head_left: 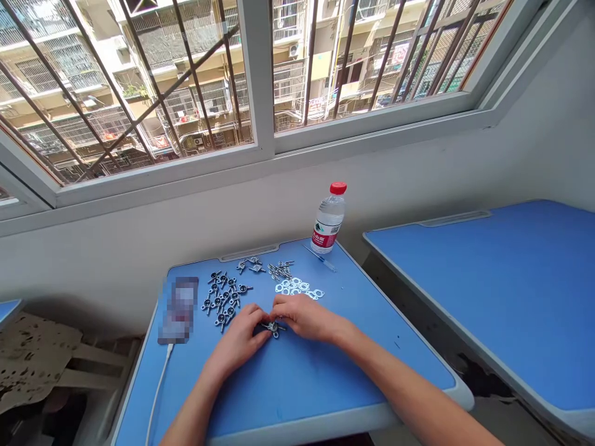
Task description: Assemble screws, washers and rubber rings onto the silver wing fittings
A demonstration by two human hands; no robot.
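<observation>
A small silvery metal fitting [275, 331] with a ring-shaped end and thin side arms sits on the blue desk, between my hands. My left hand [242, 337] has thumb and index finger closed on its left side. From the upper right, my right hand [304, 316] pinches at its top; whatever else the fingertips hold is hidden. Left of my hands lies a group of similar fittings with black round centres [225, 296]. Behind them are a few silvery fittings [256, 268] and a pile of small metal pieces [281, 271]. Flat pale ring plates [297, 286] lie just beyond my right hand.
A water bottle [329, 218] with a red cap stands at the back right, a blue pen [320, 259] beside it. At the left lies a blurred phone [180, 310] with a white cable [160, 387]. Another blue desk [502, 291] stands to the right, below a barred window.
</observation>
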